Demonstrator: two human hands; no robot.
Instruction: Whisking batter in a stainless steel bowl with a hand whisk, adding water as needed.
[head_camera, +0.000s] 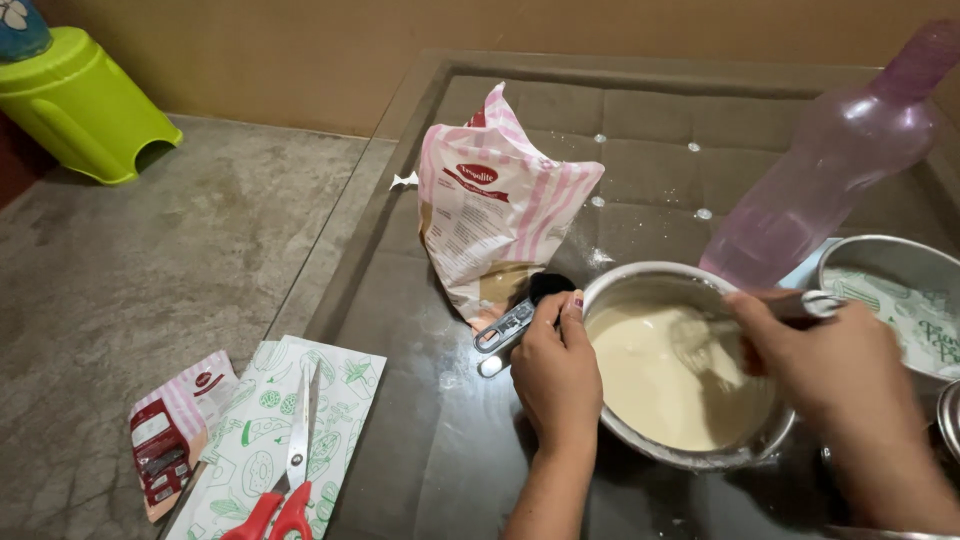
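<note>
At the bowl's (690, 455) rim, left hand (556, 375) grips it; right hand (835, 375) clasps, seemingly, a whisk (800, 305).

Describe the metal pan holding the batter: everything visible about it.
The round, shiny metal pan sits upright on the dark glass-topped table, about half full of smooth, pale cream batter. The left hand grips its near-left rim, steadying it. The right hand holds a metal-handled whisk dipped in the batter, its wires blurred. Behind it stand a pink plastic bottle and a pink-striped paper bag.
</note>
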